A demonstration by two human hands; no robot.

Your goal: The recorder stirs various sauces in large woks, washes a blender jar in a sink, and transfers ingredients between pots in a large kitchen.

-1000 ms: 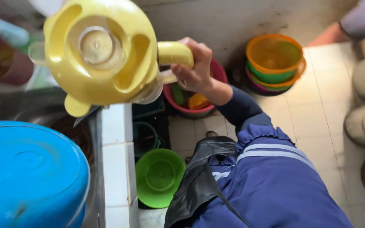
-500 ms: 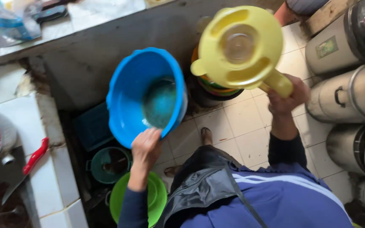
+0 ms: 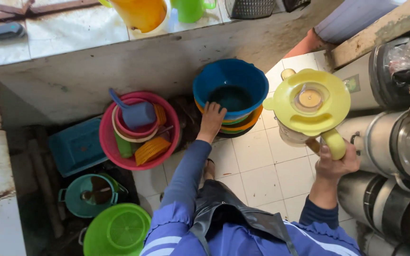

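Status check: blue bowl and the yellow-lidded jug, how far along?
Done: the blue bowl sits on top of the stack of coloured bowls on the floor tiles. In hand: the left hand rests on the bowl's rim, not released; the right hand has its grip on the handle of the yellow-lidded jug, held in the air. Left: the jug is not set down anywhere.
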